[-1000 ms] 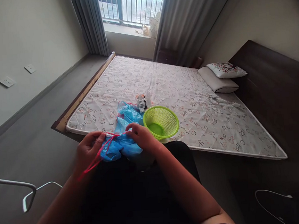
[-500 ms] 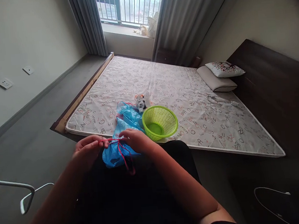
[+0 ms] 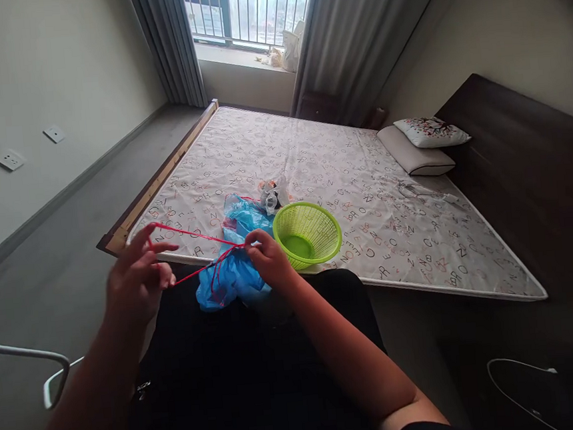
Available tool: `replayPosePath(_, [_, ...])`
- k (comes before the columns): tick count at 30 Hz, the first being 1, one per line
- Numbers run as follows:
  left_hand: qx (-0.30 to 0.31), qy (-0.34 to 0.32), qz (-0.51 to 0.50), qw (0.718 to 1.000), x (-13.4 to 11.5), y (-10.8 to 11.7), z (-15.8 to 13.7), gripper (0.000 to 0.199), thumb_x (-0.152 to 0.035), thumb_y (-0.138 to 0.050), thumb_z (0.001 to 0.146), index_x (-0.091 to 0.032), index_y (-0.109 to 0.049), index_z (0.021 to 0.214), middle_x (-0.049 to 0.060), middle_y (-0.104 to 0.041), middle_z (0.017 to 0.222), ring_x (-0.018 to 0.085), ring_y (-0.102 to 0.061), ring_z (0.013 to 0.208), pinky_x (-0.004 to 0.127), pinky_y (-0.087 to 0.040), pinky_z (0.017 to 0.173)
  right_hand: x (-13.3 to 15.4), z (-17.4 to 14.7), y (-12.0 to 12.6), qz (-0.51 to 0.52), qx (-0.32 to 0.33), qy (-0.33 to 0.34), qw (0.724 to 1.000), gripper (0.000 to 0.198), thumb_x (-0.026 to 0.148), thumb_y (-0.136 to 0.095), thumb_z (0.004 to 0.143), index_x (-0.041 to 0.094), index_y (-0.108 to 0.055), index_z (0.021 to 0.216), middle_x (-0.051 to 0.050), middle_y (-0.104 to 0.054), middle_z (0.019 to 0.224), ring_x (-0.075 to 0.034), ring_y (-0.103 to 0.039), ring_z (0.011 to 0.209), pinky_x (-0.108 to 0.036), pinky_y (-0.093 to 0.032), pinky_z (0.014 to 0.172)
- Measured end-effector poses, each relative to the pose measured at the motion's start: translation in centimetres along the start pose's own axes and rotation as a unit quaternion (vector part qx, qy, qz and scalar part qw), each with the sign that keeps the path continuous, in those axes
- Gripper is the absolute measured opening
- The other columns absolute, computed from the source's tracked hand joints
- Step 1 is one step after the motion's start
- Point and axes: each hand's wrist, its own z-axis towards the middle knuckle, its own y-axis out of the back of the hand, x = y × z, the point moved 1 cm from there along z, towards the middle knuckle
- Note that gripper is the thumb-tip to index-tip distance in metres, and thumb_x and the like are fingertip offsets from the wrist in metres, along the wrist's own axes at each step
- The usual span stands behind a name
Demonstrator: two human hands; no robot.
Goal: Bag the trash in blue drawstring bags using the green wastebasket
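Note:
A red cord (image 3: pixel 190 233) is stretched in a loop between my two hands. My left hand (image 3: pixel 138 275) has its fingers spread inside the loop, with the cord wrapped round them and pulled taut. On the right, my right hand (image 3: pixel 269 257) pinches the gathered end of the cord between thumb and fingers. Loose red strands hang below that pinch. Under the cord, a crumpled blue plastic bag (image 3: pixel 232 280) lies over my lap and up onto the mattress edge. Just right of the bag stands a green plastic basket (image 3: pixel 308 233), with nothing seen inside.
The patterned mattress (image 3: pixel 367 214) fills the middle. Behind the basket sits a small clear plastic bag (image 3: pixel 272 195) with dark and orange contents. Pillows (image 3: pixel 416 153) lie by the headboard (image 3: pixel 515 135). A bent metal rod (image 3: pixel 22 352) juts in at lower left.
My left hand has moved left and up, its fingers spreading and drawing the red cord into a wide loop. My right hand has shifted slightly up and right, still pinching.

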Motion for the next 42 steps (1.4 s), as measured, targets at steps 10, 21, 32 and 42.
replayPosePath(10, [0.331,0.105,0.379,0.858,3.7,0.6,-0.2,0.049,-0.064,-0.061,0.095,-0.021,-0.084,0.099,0.008,-0.074,0.077,0.023,-0.068,0.067,0.029,-0.053,0.057,-1.8,0.9,1.3,0.249,-0.221,-0.045,0.942,0.02,0.039,-0.065,0.084,0.024,-0.056,0.093,0.003,-0.06,0.08,-0.014,-0.056,0.077,-0.027,-0.049,0.078])
replayPosePath(21, [0.27,-0.062,0.376,0.884,4.9,-6.5,-0.9,0.045,-0.05,-0.074,0.088,-0.02,-0.078,0.121,0.008,-0.08,0.104,0.027,-0.076,0.094,0.037,-0.062,0.087,1.9,-0.7,-0.3,0.166,-0.099,0.02,0.981,0.023,0.045,-0.07,0.092,0.026,-0.059,0.098,0.005,-0.058,0.081,-0.011,-0.052,0.066,-0.024,-0.043,0.059])
replayPosePath(32, [0.019,0.059,0.466,0.883,6.8,0.5,3.3,0.041,-0.029,-0.068,0.081,-0.02,-0.07,0.121,0.008,-0.077,0.102,0.022,-0.073,0.078,0.03,-0.058,0.071,2.0,0.5,5.1,0.032,-0.283,0.072,0.956,0.016,0.041,-0.059,0.099,0.025,-0.056,0.102,0.001,-0.062,0.086,-0.015,-0.061,0.079,-0.031,-0.051,0.077])
replayPosePath(42, [0.024,0.102,0.122,0.987,3.0,-4.4,0.2,0.032,-0.033,-0.077,0.069,-0.017,-0.077,0.096,0.004,-0.073,0.082,0.017,-0.064,0.071,0.024,-0.055,0.064,2.3,-1.7,-0.6,-0.364,0.113,0.134,0.915,0.014,0.017,-0.058,0.096,0.022,-0.07,0.101,-0.008,-0.074,0.106,-0.022,-0.065,0.097,-0.037,-0.049,0.088])
